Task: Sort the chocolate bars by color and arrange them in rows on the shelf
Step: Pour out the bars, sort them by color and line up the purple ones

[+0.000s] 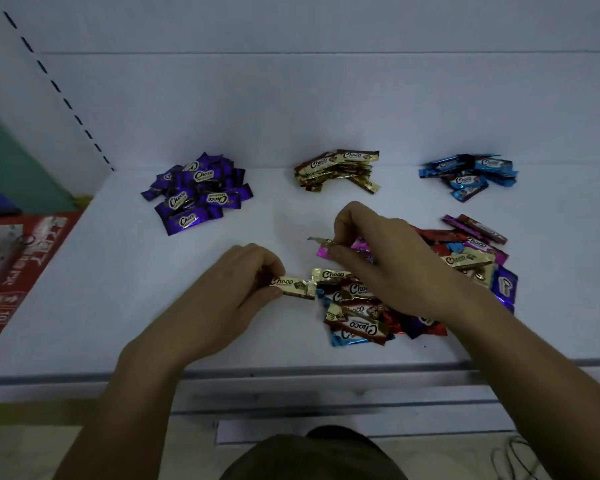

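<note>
Left hand (243, 271) grip closed on gold foil-wrapped Choco bar (293, 286), lower centre, likely bound for gold pile (338, 169) at upper centre. Right hand (378, 251) pinches thin gold-looking wrapper (317, 240), colour hard to tell, above mixed unsorted heap (413, 292) at right. Purple pile (196, 194) upper left, blue pile (468, 176) upper right, all on white shelf (153, 306); colour groups kept well apart.

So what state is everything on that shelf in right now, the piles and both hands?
Purple pile: sorted, loosely heaped at back left.
Gold pile: sorted, stacked at back centre.
Blue pile: sorted, heaped at back right.
Mixed pile: unsorted, jumbled colours.
Left hand: pinching a gold bar.
Right hand: pinching a wrapper end over the mixed pile.
</note>
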The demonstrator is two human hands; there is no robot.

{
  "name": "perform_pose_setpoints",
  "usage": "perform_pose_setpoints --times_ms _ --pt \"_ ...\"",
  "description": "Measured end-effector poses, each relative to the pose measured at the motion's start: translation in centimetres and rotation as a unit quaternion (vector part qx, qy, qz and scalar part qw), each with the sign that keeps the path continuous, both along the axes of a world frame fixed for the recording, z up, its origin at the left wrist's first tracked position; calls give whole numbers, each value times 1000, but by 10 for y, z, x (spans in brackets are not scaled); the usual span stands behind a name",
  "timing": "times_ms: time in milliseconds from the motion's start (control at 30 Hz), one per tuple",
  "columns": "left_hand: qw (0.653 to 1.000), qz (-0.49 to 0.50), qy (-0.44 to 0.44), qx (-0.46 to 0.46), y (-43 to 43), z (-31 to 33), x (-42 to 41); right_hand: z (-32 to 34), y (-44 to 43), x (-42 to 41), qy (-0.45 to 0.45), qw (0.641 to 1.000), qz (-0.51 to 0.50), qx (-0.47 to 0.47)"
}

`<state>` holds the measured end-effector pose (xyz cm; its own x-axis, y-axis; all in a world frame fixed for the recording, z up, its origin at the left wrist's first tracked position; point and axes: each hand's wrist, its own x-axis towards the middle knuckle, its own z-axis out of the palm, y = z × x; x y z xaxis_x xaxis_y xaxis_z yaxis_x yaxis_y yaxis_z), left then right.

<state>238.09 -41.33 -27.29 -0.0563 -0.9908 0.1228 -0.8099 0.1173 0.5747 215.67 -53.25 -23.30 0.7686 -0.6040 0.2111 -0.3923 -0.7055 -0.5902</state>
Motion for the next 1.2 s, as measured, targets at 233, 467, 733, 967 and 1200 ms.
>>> perform_pose_setpoints --times_ms 233,467,733,967,1200 --pt "998 65 -6 -10 -12 5 5 3 -15 -8 9 999 -31 -5" --pt "991 93 -64 -73 -53 22 2 5 -61 -23 35 997 -52 -41" --pt "975 124 -79 -167 -139 32 3 11 -138 -13 -24 993 -110 -40" --pt "970 168 -57 -169 -202 7 -3 4 -196 17 -72 980 -183 -23" --pt "972 185 -63 -128 -214 -2 -8 -15 -204 17 -23 979 -192 -67"
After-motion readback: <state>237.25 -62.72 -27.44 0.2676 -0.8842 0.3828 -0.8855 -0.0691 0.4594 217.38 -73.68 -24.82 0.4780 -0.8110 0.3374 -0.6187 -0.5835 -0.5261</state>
